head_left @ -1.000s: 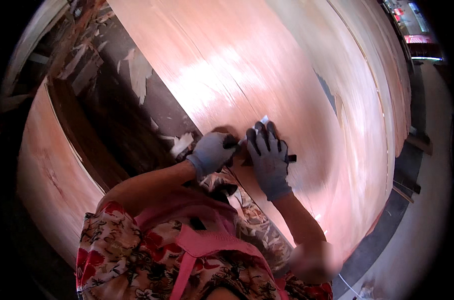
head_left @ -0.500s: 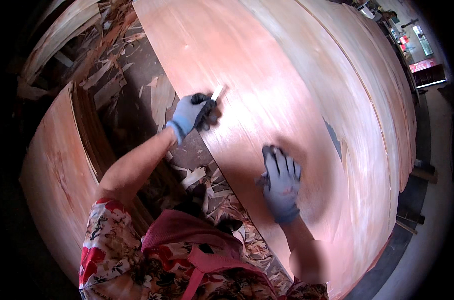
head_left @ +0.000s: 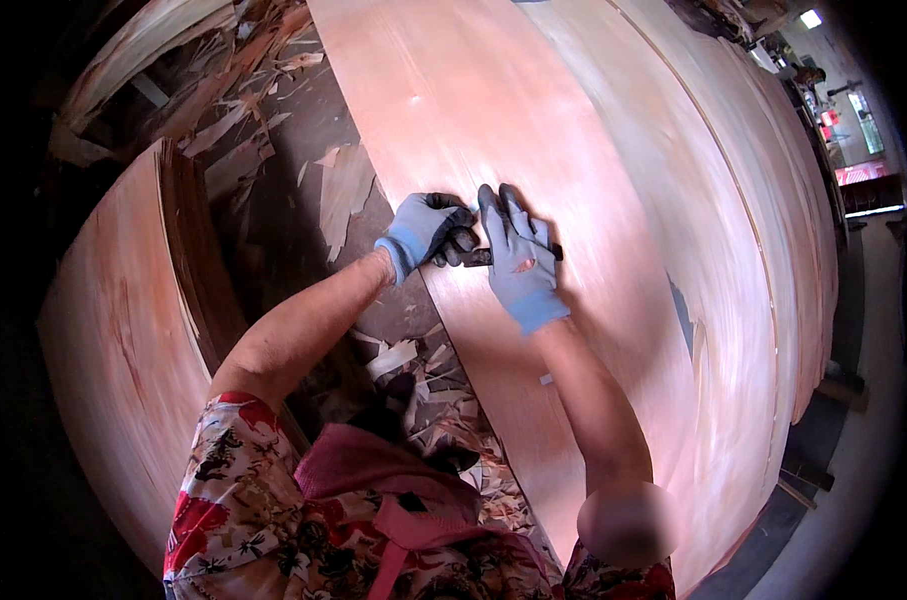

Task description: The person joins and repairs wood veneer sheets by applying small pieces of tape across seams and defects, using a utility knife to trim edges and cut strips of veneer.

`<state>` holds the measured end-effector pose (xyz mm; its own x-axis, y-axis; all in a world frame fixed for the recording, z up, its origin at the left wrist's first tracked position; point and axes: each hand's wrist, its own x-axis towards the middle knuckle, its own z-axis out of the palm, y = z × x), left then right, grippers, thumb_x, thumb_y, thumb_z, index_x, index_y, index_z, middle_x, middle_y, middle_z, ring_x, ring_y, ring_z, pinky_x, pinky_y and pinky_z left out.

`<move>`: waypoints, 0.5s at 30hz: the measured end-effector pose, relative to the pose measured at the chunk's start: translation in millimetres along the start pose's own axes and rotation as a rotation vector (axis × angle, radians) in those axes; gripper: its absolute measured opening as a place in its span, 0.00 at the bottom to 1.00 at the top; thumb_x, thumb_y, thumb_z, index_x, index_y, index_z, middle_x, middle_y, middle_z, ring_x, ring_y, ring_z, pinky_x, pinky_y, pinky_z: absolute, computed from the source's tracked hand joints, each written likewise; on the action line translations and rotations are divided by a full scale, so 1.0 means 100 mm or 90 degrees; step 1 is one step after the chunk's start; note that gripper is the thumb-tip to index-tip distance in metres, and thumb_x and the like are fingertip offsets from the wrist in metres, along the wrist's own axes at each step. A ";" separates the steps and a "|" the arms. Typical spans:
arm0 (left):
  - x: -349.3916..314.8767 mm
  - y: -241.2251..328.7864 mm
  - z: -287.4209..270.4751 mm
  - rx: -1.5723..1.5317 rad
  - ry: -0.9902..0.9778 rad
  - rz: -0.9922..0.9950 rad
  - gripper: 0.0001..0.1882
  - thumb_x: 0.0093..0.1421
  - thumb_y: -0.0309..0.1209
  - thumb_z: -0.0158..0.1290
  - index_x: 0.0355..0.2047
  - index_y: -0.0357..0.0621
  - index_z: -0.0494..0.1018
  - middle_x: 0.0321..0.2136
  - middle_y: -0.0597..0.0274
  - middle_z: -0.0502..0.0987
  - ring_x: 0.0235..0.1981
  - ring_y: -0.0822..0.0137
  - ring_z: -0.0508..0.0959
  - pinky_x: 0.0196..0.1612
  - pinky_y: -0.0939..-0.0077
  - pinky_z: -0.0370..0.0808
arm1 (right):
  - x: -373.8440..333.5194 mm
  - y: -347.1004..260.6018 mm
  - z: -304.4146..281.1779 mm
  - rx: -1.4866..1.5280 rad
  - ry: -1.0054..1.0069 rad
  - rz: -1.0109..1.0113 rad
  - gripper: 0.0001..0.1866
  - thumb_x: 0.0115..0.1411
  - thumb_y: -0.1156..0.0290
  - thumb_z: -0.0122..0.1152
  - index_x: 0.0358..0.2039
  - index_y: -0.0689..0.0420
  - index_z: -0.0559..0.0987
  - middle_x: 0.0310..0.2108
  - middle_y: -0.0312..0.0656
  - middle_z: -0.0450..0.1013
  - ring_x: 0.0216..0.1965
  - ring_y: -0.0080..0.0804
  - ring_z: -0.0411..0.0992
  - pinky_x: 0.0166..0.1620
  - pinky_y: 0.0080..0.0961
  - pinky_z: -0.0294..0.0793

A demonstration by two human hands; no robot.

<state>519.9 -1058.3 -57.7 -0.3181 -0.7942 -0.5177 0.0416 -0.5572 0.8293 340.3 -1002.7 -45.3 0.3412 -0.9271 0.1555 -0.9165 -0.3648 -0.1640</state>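
Observation:
A wide sheet of pale pinkish wood veneer [head_left: 453, 90] lies beneath both hands. My left hand [head_left: 423, 235], in a grey-blue glove with black fingertips, is closed in a pinch at the sheet's left part. Whatever sits between its fingertips is mostly hidden; only a small pale bit shows there. Close on its right, my right hand [head_left: 523, 265], gloved alike, rests palm down on the veneer with index and middle fingers stretched forward. Its thumb side nearly meets the left fingers. A small white scrap [head_left: 546, 379] lies on the sheet, left of my right forearm.
More pale veneer sheets [head_left: 723, 260] spread to the right. On the left stands a thick veneer stack [head_left: 123, 290]. Broken veneer pieces [head_left: 343, 195] litter the dark floor between that stack and the sheet, also near my feet. Dark supports [head_left: 841, 388] stick out at the right edge.
My right hand has slid forward and left to lie beside the left one. The pale strip that stuck out of my left fingers no longer shows clearly. A white scrap has come into sight.

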 end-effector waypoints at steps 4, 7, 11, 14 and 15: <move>0.03 -0.02 0.01 0.006 -0.002 0.013 0.10 0.64 0.30 0.56 0.42 0.38 0.79 0.25 0.58 0.82 0.18 0.70 0.80 0.17 0.79 0.75 | 0.02 0.02 0.03 -0.036 -0.078 -0.015 0.33 0.64 0.74 0.42 0.71 0.54 0.58 0.69 0.47 0.58 0.73 0.44 0.50 0.62 0.47 0.60; 0.00 -0.01 0.06 0.026 -0.029 0.030 0.11 0.66 0.31 0.54 0.44 0.38 0.79 0.25 0.58 0.81 0.19 0.69 0.80 0.20 0.79 0.76 | -0.01 0.07 0.06 -0.134 -0.098 -0.033 0.30 0.64 0.72 0.44 0.67 0.51 0.64 0.71 0.44 0.57 0.73 0.43 0.50 0.63 0.51 0.60; 0.02 -0.22 -0.01 0.122 0.100 0.093 0.11 0.60 0.34 0.56 0.35 0.38 0.82 0.24 0.57 0.82 0.23 0.74 0.80 0.25 0.74 0.77 | 0.05 -0.04 0.13 -0.158 -0.072 -0.065 0.28 0.61 0.71 0.47 0.63 0.51 0.70 0.67 0.44 0.60 0.70 0.45 0.55 0.57 0.50 0.62; -0.11 0.11 0.00 0.350 0.068 0.104 0.11 0.62 0.31 0.55 0.40 0.38 0.80 0.23 0.59 0.81 0.23 0.70 0.80 0.29 0.71 0.78 | 0.08 -0.11 0.02 -0.202 -0.110 -0.049 0.26 0.63 0.69 0.49 0.63 0.52 0.69 0.69 0.45 0.58 0.71 0.48 0.53 0.56 0.52 0.65; -0.04 0.12 -0.09 0.562 0.093 0.204 0.09 0.62 0.31 0.55 0.37 0.38 0.80 0.21 0.59 0.81 0.20 0.69 0.79 0.26 0.72 0.77 | 0.09 -0.14 -0.01 -0.204 -0.111 -0.042 0.26 0.63 0.69 0.49 0.63 0.52 0.69 0.69 0.44 0.59 0.71 0.48 0.53 0.56 0.52 0.65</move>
<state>529.9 -1063.7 -47.2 -0.2912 -0.9334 -0.2097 -0.6437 0.0290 0.7647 355.7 -1006.3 -40.9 0.4076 -0.9130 -0.0165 -0.9006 -0.4049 0.1581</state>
